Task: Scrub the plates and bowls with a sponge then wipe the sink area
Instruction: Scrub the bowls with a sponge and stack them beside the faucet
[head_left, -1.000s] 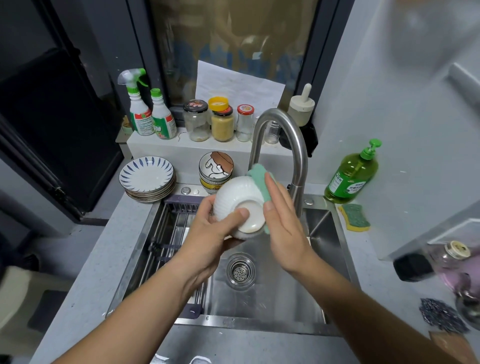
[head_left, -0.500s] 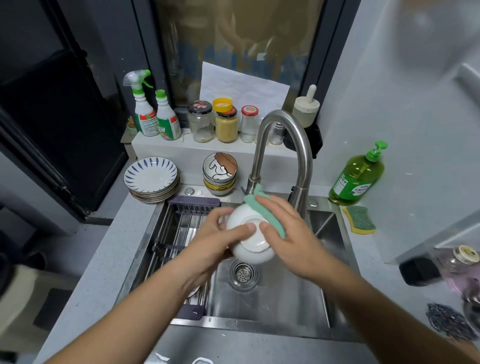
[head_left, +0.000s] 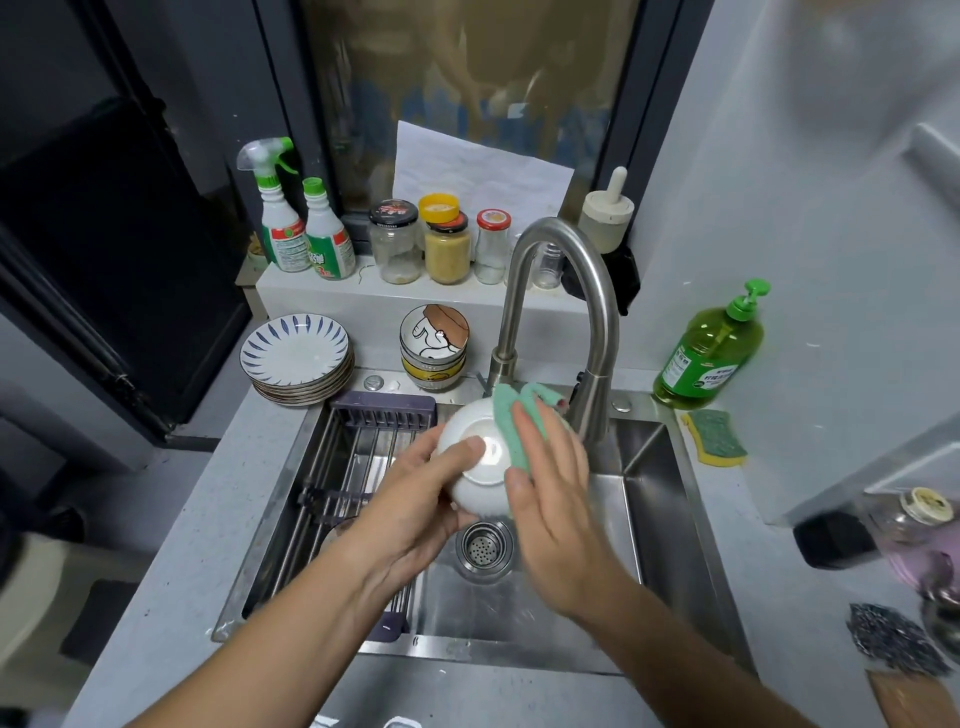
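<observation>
Over the steel sink (head_left: 670, 519) my left hand (head_left: 415, 504) grips a white bowl (head_left: 475, 462) turned bottom-up, thumb on its base ring. My right hand (head_left: 556, 499) presses a green sponge (head_left: 511, 421) flat against the bowl's right side, fingers straight over the sponge. A stack of blue-patterned plates (head_left: 296, 358) sits on the counter at the sink's back left corner. Beside it stand stacked bowls (head_left: 434, 345) with a cartoon print. The bowl's inside is hidden.
The tall curved faucet (head_left: 582, 291) rises just behind the bowl. A drying rack (head_left: 332, 467) fills the sink's left half; the drain (head_left: 484, 548) lies below my hands. A yellow-green sponge (head_left: 714, 436) and green soap bottle (head_left: 709, 353) sit right. Jars and spray bottles line the ledge.
Both hands lowered the bowl toward the sink and turned its base up toward me. My right hand slid the sponge around the bowl's side.
</observation>
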